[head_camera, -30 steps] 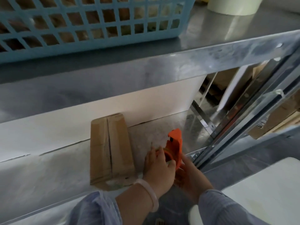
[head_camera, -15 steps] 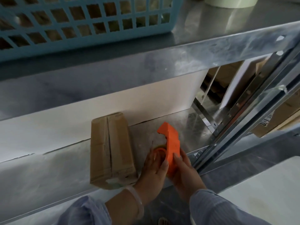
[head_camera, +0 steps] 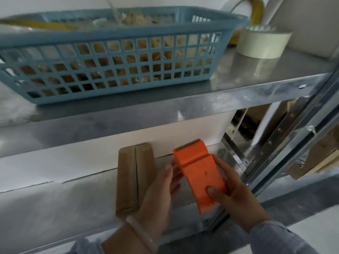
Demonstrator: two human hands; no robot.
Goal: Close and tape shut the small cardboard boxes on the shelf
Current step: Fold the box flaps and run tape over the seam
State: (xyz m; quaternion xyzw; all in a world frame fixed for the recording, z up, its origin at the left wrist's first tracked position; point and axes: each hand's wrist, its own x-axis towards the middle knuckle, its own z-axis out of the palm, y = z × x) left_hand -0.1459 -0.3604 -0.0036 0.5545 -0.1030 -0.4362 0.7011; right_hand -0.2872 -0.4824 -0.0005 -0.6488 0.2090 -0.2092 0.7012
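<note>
Head view: I am gripping the tape dispenser [head_camera: 200,173] in my right hand [head_camera: 236,200], my left hand [head_camera: 159,195] resting straight-fingered against it, while the cardboard box [head_camera: 134,178] is lying just left of the dispenser, lengthwise away from me, nearer my left hand.

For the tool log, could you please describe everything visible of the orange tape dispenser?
The orange tape dispenser looks like moulded plastic: a broad flat back, a step across it, a grey strip along its far end. It is held above the lower shelf; the right hand grips it, thumb on its back, and the left hand touches its left side.
</note>
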